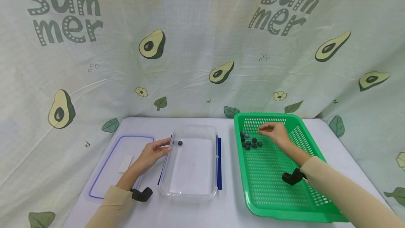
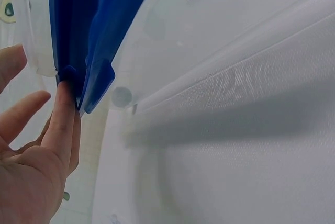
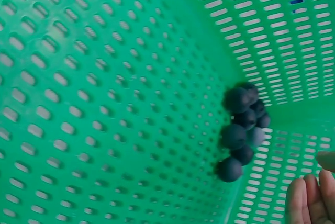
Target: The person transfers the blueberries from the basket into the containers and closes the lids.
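My left hand [image 1: 152, 153] is at the left side of a clear plastic container [image 1: 190, 197]. In the left wrist view its straight fingers [image 2: 64, 114] touch a blue clip flap [image 2: 70, 30] on that side. A single dark blueberry [image 1: 180, 143] lies inside the container near the far left corner. Over the far part of a green slotted basket [image 1: 269, 189] hovers my right hand [image 1: 276, 133], fingers loosely bent, with nothing seen between them. Several blueberries [image 3: 233, 136] are clustered in the basket's far left corner, apart from that hand.
A clear lid with a blue-purple rim [image 1: 109, 157] lies on the left of the white table, with a small white rectangle [image 1: 125, 164] within its outline. Another blue flap [image 1: 219, 163] runs along the container's right side. A printed cloth [image 1: 190, 27] hangs behind the table.
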Demonstrator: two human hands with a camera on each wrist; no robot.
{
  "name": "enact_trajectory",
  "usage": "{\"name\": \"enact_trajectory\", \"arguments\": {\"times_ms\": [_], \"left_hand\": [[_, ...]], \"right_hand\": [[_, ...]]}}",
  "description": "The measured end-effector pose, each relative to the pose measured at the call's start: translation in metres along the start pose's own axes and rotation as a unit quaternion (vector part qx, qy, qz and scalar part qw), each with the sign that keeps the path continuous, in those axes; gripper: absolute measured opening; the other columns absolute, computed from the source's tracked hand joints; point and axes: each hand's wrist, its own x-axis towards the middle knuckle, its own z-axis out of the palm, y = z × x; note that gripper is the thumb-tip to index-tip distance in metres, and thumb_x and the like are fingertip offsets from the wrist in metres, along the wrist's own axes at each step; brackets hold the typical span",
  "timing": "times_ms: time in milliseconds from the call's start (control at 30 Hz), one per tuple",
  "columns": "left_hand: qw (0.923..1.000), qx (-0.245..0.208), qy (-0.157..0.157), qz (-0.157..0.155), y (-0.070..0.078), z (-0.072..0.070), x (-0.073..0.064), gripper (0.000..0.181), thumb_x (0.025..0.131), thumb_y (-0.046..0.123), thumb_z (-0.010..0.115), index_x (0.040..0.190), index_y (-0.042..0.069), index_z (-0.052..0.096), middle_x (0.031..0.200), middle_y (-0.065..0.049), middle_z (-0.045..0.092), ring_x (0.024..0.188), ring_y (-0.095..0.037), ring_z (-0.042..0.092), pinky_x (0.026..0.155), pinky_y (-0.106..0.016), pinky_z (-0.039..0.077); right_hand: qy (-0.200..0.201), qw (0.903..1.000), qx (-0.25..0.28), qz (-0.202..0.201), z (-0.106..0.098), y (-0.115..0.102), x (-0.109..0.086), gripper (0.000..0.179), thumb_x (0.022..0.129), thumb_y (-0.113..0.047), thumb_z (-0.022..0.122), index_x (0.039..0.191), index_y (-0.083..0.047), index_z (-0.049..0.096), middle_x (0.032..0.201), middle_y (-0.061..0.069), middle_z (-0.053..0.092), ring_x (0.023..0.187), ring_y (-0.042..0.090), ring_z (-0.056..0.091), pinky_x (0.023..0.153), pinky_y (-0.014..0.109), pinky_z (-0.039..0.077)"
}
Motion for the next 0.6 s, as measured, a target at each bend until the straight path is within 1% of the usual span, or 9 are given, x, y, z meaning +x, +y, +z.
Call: {"name": "enact_trajectory", "arguments": {"times_ms": [100, 200, 333, 500, 600], "left_hand": [[1.0000, 0.006, 0.004, -0.004, 0.000, -0.001, -0.001, 0.058, 0.096, 0.026, 0.070, 0.144, 0.001, 0.050, 0.147, -0.020, 0.049, 0.125, -0.033, 0.056, 0.101, -0.035, 0.048], [0.9999, 0.009, 0.008, -0.006, -0.001, -0.001, -0.001, 0.057, 0.096, 0.026, 0.069, 0.144, 0.001, 0.050, 0.146, -0.020, 0.049, 0.124, -0.032, 0.057, 0.100, -0.034, 0.049], [1.0000, 0.001, 0.002, -0.001, -0.003, 0.000, 0.000, 0.057, 0.096, 0.025, 0.069, 0.145, 0.001, 0.050, 0.146, -0.020, 0.049, 0.124, -0.031, 0.057, 0.100, -0.033, 0.048], [0.9998, -0.013, -0.009, 0.007, -0.004, 0.000, 0.002, 0.057, 0.097, 0.024, 0.068, 0.145, -0.001, 0.049, 0.146, -0.022, 0.049, 0.124, -0.032, 0.057, 0.101, -0.034, 0.048], [0.9998, -0.015, -0.008, 0.005, -0.003, 0.000, 0.002, 0.057, 0.097, 0.023, 0.068, 0.144, -0.001, 0.049, 0.146, -0.022, 0.049, 0.123, -0.033, 0.057, 0.100, -0.034, 0.049]], "right_hand": [[-0.003, 1.0000, -0.007, -0.001, 0.004, 0.005, -0.002, 0.021, 0.089, -0.009, 0.075, 0.103, 0.007, 0.072, 0.094, 0.014, 0.073, 0.086, 0.023, 0.068, 0.083, 0.047, 0.055], [-0.012, 0.9999, -0.008, -0.003, 0.007, 0.009, -0.004, 0.022, 0.090, -0.007, 0.075, 0.104, 0.009, 0.071, 0.095, 0.016, 0.073, 0.087, 0.028, 0.069, 0.081, 0.046, 0.056], [-0.016, 0.9998, -0.011, 0.000, 0.008, 0.011, -0.006, 0.022, 0.090, -0.004, 0.074, 0.106, 0.011, 0.070, 0.096, 0.019, 0.073, 0.089, 0.032, 0.068, 0.080, 0.046, 0.057], [-0.024, 0.9995, -0.014, 0.016, 0.008, 0.012, -0.008, 0.024, 0.089, -0.004, 0.074, 0.107, 0.012, 0.069, 0.098, 0.021, 0.072, 0.092, 0.035, 0.068, 0.082, 0.047, 0.056], [-0.031, 0.9991, -0.017, 0.022, 0.009, 0.014, -0.009, 0.024, 0.090, -0.003, 0.073, 0.107, 0.012, 0.069, 0.098, 0.021, 0.072, 0.092, 0.036, 0.068, 0.082, 0.048, 0.056]]}}
